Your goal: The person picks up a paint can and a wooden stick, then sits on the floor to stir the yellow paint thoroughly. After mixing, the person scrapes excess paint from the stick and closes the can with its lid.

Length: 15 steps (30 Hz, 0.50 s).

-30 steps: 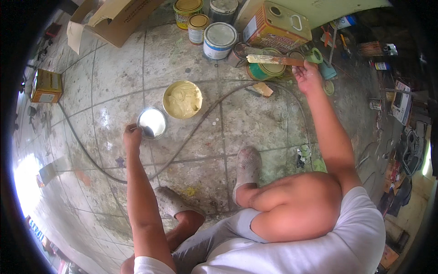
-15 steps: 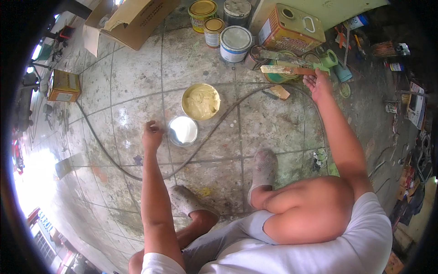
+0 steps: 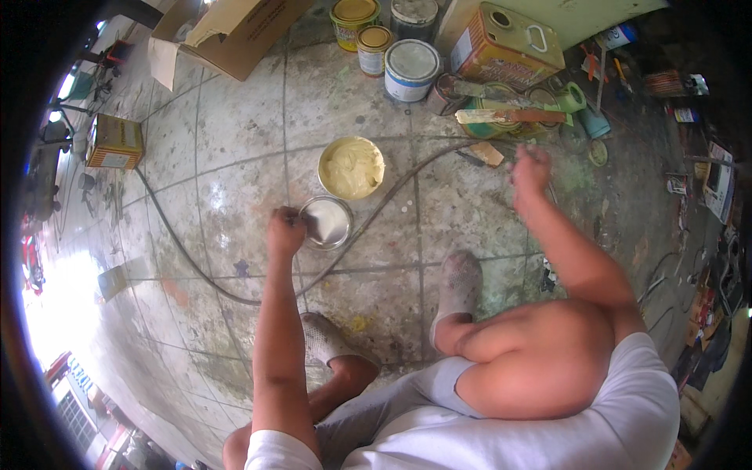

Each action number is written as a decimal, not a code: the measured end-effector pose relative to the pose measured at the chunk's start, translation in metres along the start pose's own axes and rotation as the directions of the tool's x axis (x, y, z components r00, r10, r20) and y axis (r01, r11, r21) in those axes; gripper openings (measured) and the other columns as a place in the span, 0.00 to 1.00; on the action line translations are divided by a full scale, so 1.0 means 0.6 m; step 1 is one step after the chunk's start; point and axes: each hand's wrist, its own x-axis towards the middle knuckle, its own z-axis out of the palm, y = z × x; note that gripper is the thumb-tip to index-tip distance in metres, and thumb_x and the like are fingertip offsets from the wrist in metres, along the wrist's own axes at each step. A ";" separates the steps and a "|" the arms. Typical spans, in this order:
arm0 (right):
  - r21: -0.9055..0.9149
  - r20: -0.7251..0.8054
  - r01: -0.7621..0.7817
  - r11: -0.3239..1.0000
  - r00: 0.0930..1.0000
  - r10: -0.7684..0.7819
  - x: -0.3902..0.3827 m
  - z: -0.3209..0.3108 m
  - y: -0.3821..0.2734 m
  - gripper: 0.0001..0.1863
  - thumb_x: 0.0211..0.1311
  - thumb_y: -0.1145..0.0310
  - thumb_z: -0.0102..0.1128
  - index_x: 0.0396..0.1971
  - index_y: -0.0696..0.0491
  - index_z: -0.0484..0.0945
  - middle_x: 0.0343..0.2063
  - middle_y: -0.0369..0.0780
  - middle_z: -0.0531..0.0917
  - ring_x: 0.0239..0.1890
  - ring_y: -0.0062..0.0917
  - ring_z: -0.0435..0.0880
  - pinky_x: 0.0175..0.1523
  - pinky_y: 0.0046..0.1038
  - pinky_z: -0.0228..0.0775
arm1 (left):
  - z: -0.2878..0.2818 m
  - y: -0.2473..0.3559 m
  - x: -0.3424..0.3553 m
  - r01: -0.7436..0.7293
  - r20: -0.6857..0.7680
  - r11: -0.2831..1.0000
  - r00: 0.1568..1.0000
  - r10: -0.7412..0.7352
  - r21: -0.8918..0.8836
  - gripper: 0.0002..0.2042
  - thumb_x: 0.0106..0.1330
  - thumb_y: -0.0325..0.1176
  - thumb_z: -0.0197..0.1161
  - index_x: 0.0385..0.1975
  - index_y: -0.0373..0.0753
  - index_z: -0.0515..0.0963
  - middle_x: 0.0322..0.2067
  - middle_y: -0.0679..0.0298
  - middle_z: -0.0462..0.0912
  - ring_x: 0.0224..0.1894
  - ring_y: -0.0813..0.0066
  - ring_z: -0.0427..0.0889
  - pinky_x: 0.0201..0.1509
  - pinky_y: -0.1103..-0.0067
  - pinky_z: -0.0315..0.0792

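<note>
On the floor in front of me lies a round metal lid (image 3: 328,224) with a silver rim and pale inside. My left hand (image 3: 287,229) pinches its left edge between curled fingers. Just beyond the lid, almost touching it, stands an open round can of cream-coloured paste (image 3: 351,168). My right hand (image 3: 533,174) hovers over the floor to the right, its fingers loosely curled and slightly blurred, with nothing visible in them. Farther off, a flat wooden-handled spreader (image 3: 513,116), smeared with paste at its left end, rests across the tops of some cans.
A white-sided can (image 3: 412,70) and a large rectangular tin (image 3: 507,48) stand at the back. There is a cardboard box (image 3: 235,39) at the far left and a square tin (image 3: 114,142) nearer. A hose (image 3: 186,258) curves across the tiles past the lid. Tan scrap (image 3: 487,153) lies near my right hand.
My right hand has let go of the spreader and drawn back toward me. My left hand has moved right and taken hold of the lid's edge.
</note>
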 end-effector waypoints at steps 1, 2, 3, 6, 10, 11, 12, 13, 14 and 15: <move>-0.081 0.054 0.090 0.993 0.995 -0.085 -0.002 0.004 0.046 0.17 0.68 0.66 0.65 0.51 0.52 0.70 0.41 0.42 0.79 0.29 0.24 0.80 0.33 0.29 0.72 | 0.001 -0.007 0.002 0.033 -0.010 0.998 0.999 -0.034 -0.055 0.11 0.58 0.33 0.68 0.38 0.36 0.83 0.38 0.52 0.87 0.40 0.59 0.87 0.47 0.69 0.79; -0.152 0.164 0.127 0.980 0.981 -0.102 -0.021 0.009 0.076 0.16 0.69 0.64 0.63 0.51 0.50 0.71 0.39 0.39 0.78 0.30 0.22 0.79 0.30 0.27 0.70 | -0.009 -0.016 0.005 0.037 -0.032 0.995 0.999 -0.040 -0.089 0.10 0.58 0.33 0.68 0.37 0.35 0.83 0.37 0.53 0.87 0.39 0.60 0.87 0.46 0.69 0.78; -0.179 0.256 0.094 0.979 0.965 -0.046 -0.052 0.016 0.084 0.15 0.69 0.64 0.62 0.51 0.50 0.71 0.38 0.37 0.78 0.30 0.21 0.78 0.29 0.27 0.69 | -0.028 -0.024 0.012 0.041 -0.050 0.992 0.998 -0.047 -0.121 0.10 0.58 0.32 0.68 0.37 0.35 0.83 0.36 0.53 0.87 0.39 0.60 0.87 0.46 0.69 0.78; -0.247 0.459 -0.061 0.967 0.872 0.173 -0.121 0.035 0.088 0.14 0.70 0.63 0.61 0.50 0.50 0.72 0.38 0.35 0.76 0.31 0.21 0.78 0.29 0.26 0.69 | -0.102 0.028 0.024 0.048 -0.146 0.967 0.985 -0.087 -0.250 0.10 0.57 0.29 0.68 0.37 0.35 0.81 0.31 0.57 0.85 0.35 0.64 0.85 0.43 0.69 0.77; -0.301 0.566 -0.149 0.942 0.767 0.302 -0.148 0.066 0.092 0.10 0.71 0.62 0.61 0.40 0.52 0.75 0.32 0.35 0.78 0.27 0.20 0.76 0.27 0.27 0.69 | -0.171 0.176 0.021 -0.345 -0.411 0.935 0.867 0.282 -0.087 0.10 0.54 0.23 0.66 0.36 0.38 0.79 0.34 0.60 0.83 0.39 0.60 0.82 0.47 0.69 0.75; -0.312 0.574 -0.118 0.943 0.767 0.286 -0.146 0.074 0.104 0.11 0.72 0.61 0.60 0.42 0.52 0.74 0.32 0.35 0.78 0.27 0.20 0.76 0.24 0.27 0.68 | -0.169 0.218 0.015 -0.483 -0.454 0.876 0.778 0.434 0.009 0.10 0.54 0.22 0.65 0.36 0.38 0.78 0.35 0.61 0.82 0.41 0.59 0.81 0.48 0.68 0.74; -0.312 0.599 -0.137 0.940 0.739 0.307 -0.152 0.084 0.101 0.11 0.72 0.60 0.59 0.42 0.52 0.74 0.33 0.35 0.78 0.27 0.20 0.76 0.25 0.27 0.68 | -0.163 0.259 0.000 -0.513 -0.434 0.849 0.742 0.511 0.124 0.10 0.53 0.21 0.64 0.35 0.40 0.78 0.38 0.61 0.82 0.45 0.57 0.79 0.50 0.67 0.73; -0.334 0.604 -0.161 0.929 0.720 0.342 -0.154 0.099 0.103 0.11 0.73 0.60 0.59 0.43 0.52 0.74 0.33 0.35 0.78 0.27 0.20 0.76 0.25 0.27 0.69 | -0.130 0.268 0.004 -0.582 -0.399 0.800 0.705 0.586 0.147 0.11 0.53 0.21 0.65 0.35 0.41 0.79 0.40 0.62 0.82 0.46 0.57 0.79 0.51 0.65 0.73; -0.337 0.630 -0.162 0.928 0.693 0.350 -0.162 0.112 0.096 0.11 0.73 0.60 0.58 0.44 0.52 0.74 0.33 0.36 0.78 0.28 0.20 0.76 0.25 0.27 0.69 | -0.101 0.264 -0.005 -0.597 -0.383 0.781 0.688 0.616 0.183 0.11 0.52 0.22 0.65 0.35 0.42 0.79 0.43 0.62 0.82 0.47 0.58 0.79 0.52 0.65 0.73; -0.327 0.649 -0.150 0.933 0.682 0.337 -0.168 0.127 0.093 0.13 0.73 0.59 0.58 0.46 0.53 0.74 0.34 0.36 0.78 0.28 0.21 0.76 0.26 0.27 0.69 | -0.079 0.277 -0.027 -0.631 -0.362 0.732 0.640 0.678 0.256 0.11 0.51 0.23 0.67 0.34 0.42 0.79 0.45 0.62 0.81 0.48 0.59 0.79 0.54 0.64 0.73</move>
